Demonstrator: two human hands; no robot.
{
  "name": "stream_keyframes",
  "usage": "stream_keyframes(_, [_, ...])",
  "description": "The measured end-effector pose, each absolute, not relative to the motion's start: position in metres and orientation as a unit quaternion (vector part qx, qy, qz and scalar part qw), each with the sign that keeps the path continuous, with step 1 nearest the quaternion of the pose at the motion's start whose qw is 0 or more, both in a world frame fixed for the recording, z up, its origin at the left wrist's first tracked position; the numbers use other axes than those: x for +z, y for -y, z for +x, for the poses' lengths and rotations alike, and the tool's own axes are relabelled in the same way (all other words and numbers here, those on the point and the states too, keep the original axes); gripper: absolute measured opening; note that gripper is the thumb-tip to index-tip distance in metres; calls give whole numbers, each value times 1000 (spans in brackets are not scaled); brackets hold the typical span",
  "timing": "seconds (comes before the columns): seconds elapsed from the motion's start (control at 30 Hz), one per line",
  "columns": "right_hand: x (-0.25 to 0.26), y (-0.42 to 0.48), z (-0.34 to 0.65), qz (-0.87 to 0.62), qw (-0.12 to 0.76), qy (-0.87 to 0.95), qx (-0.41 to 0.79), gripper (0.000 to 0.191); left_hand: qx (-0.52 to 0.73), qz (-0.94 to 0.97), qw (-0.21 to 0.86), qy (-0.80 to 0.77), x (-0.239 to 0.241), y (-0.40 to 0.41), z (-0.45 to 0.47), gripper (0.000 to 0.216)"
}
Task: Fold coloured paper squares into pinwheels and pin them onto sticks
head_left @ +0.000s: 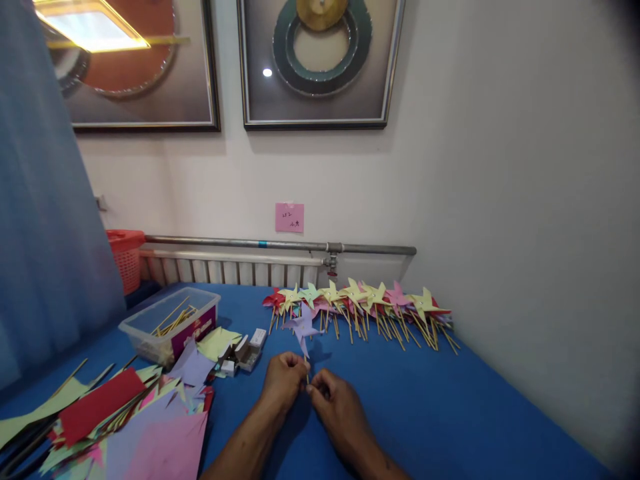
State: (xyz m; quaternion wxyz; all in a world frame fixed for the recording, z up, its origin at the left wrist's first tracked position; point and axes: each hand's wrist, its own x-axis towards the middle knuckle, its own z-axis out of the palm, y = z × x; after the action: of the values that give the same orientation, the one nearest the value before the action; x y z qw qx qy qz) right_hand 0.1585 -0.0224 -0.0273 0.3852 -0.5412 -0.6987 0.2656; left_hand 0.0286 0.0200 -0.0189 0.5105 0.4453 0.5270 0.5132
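A lavender paper pinwheel on a thin wooden stick stands upright in front of me, over the middle of the blue table. My left hand pinches its stick just below the paper blades. Lower on the same stick, the fingertips of my right hand are closed around it. Behind the pinwheel lies a long row of finished pinwheels in yellow, red, pink and green, their sticks pointing toward me.
At left, a clear plastic box holds wooden sticks. Nearby are small open boxes and a pile of coloured paper. A red basket stands by the blue curtain. A radiator and pipe run along the wall.
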Motion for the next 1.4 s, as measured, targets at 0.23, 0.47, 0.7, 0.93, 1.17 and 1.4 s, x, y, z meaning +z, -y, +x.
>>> stream_keyframes(0.23, [-33, 20, 159, -585, 349, 692, 238, 14, 511, 437, 519, -527, -25, -22, 33, 16])
stream_keyframes(0.47, [-32, 22, 156, -626, 332, 672, 214, 14, 530, 436, 511, -517, -31, -23, 37, 16])
stream_keyframes(0.7, [-34, 20, 154, -638, 325, 671, 191, 15, 529, 446, 495, -526, -32, -22, 38, 22])
stream_keyframes(0.93, [-36, 21, 153, -626, 351, 668, 198, 13, 533, 445, 484, -532, -30, -20, 35, 20])
stream_keyframes(1.17, [-36, 21, 152, -638, 339, 662, 197, 13, 534, 441, 492, -528, -28, -19, 35, 22])
stream_keyframes(1.4, [-27, 8, 166, -668, 327, 641, 189, 16, 523, 459, 467, -545, -36, -21, 39, 31])
